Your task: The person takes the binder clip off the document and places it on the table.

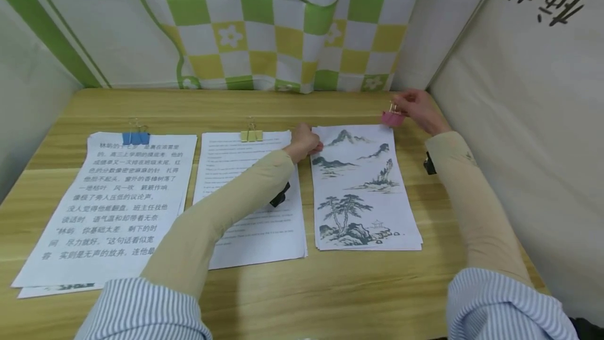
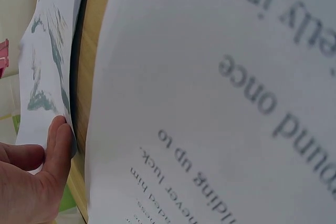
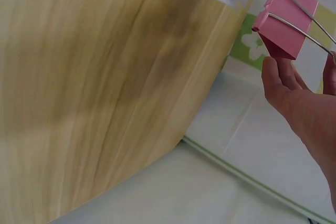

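My right hand [image 1: 422,112] holds a pink binder clip [image 1: 392,118] by its wire handles, at the top right corner of a paper stack printed with ink landscapes [image 1: 363,172]. In the right wrist view the clip [image 3: 287,17] appears large beside the fingers; whether its mouth touches paper is unclear. At the stack's top left corner, my left hand [image 1: 303,142] pinches the sheets. The left wrist view shows the thumb and fingers [image 2: 59,142] of that hand at the sheets' edge [image 2: 47,72].
A stack of printed English text [image 1: 257,224] with a yellow binder clip [image 1: 251,135] lies under the left forearm. Further left is a stack of Chinese text [image 1: 127,193] with a blue binder clip [image 1: 136,138]. A checked curtain [image 1: 283,30] hangs behind the wooden table [image 1: 330,293].
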Action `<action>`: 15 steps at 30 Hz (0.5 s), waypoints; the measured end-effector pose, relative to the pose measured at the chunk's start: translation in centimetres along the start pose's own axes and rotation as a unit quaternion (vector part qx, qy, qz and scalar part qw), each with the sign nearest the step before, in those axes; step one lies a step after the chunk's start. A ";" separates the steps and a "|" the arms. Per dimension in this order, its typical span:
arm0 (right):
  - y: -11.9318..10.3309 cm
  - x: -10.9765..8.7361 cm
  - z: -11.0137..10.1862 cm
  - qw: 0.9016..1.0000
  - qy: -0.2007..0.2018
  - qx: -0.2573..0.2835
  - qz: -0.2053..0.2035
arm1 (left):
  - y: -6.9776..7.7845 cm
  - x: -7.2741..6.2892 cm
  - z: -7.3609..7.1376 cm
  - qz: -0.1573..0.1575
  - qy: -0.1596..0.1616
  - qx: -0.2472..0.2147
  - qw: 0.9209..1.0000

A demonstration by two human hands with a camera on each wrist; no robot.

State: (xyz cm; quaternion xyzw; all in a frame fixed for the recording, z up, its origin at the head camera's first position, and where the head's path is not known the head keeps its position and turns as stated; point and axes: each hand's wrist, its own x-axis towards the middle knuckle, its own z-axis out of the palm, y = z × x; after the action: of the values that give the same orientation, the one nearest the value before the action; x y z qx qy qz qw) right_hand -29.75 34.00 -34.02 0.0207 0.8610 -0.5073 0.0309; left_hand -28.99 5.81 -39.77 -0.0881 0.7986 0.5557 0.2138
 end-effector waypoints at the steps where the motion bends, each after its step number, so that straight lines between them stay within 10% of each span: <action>1: 0.2 -0.1 -0.2 1.000 0.004 0.005 0.000 | 0.0 0.0 0.0 0.000 0.000 0.001 1.000; 15: 2.2 -1.8 -3.1 0.999 0.024 -0.022 0.017 | 0.0 0.3 0.2 -0.003 0.004 0.004 1.000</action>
State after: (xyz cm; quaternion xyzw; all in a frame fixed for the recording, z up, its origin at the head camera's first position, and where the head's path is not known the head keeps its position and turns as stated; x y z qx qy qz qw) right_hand -27.94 37.81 -34.35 0.0465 0.8719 -0.4872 0.0189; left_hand -29.24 6.00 -39.94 -0.0920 0.8016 0.5511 0.2128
